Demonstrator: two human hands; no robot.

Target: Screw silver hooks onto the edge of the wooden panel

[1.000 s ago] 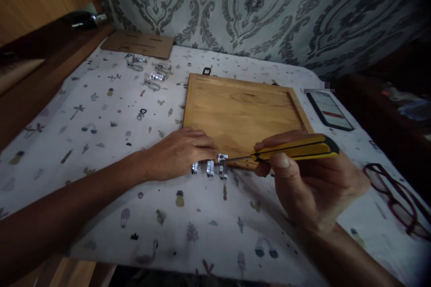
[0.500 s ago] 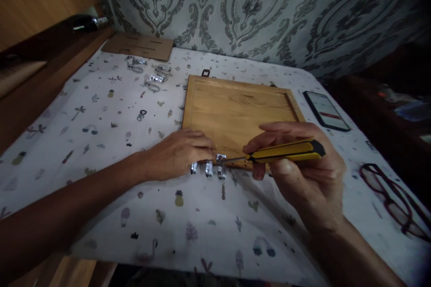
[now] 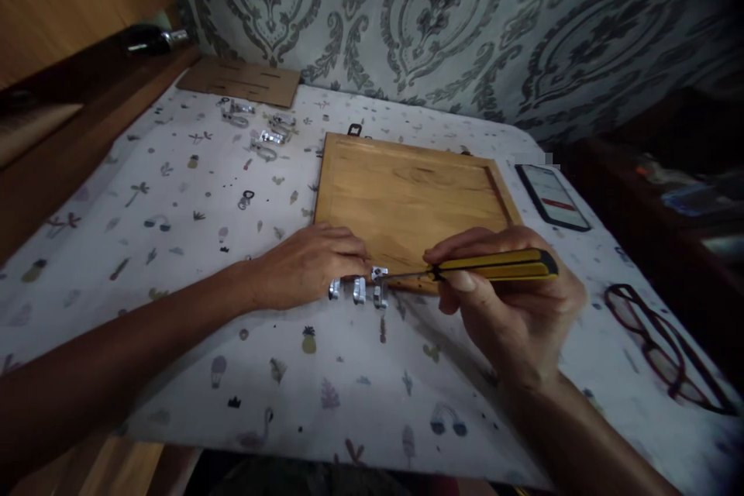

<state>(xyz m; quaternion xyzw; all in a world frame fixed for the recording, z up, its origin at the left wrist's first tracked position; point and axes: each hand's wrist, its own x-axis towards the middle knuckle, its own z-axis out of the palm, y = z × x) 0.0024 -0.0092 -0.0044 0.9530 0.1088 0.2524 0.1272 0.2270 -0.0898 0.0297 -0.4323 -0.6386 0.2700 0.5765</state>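
A wooden framed panel [image 3: 407,194] lies on the patterned tablecloth. Along its near edge sit several shiny metal hooks [image 3: 380,295]. My left hand [image 3: 308,265] rests at the panel's near left corner, its fingers curled over the edge close to the hooks and partly hiding them. In my right hand [image 3: 526,318] is a yellow and black screwdriver [image 3: 500,266], held nearly level with fingers and thumb around the handle. Its thin shaft points left, and the tip meets the rightmost hook, though the screw itself is too small to make out.
Loose metal hooks [image 3: 272,138] lie at the back left, near a brown cardboard piece [image 3: 238,83]. A phone [image 3: 555,200] is right of the panel, with eyeglasses [image 3: 659,345] nearer me. A dark loop [image 3: 354,129] sticks out behind the panel. A patterned wall covering closes the back.
My right hand has shifted slightly left and turned on the screwdriver handle, its fingers drawn closer together. The screwdriver tip stays at the same hook. My left hand holds its place.
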